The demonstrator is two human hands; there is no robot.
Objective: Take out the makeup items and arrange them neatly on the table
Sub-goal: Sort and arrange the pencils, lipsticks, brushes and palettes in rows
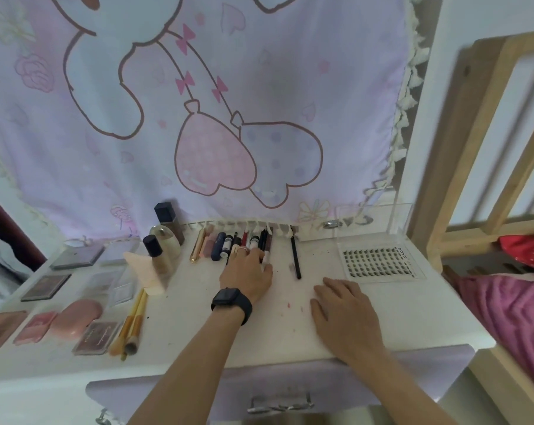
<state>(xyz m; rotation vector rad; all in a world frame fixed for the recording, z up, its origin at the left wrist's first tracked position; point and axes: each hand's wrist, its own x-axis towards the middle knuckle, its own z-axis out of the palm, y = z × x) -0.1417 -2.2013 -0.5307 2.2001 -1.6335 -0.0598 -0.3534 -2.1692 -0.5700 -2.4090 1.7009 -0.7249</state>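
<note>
Lower left of the frame: palettes (46, 286) and pink cases (75, 320) laid flat in rows, sorted by shape. Just right, two brushes (134, 323) side by side, then a foundation bottle (157, 256) upright at the back, out of reach of stray elbows. Centre: a row of pens and tubes (225, 245) lined up parallel. Left hand (247, 276) reaching into that row, fingers over the tubes, probably squaring them up; grip unclear, impossible to say whether pinching one. Black pencil (295, 256) alone, apart from the row, seemingly not yet filed. Right hand (342, 311) flat on the counter (412, 317), grip wide and empty, likely steadying. Right: lash tray (377, 260) lying flat.
</note>
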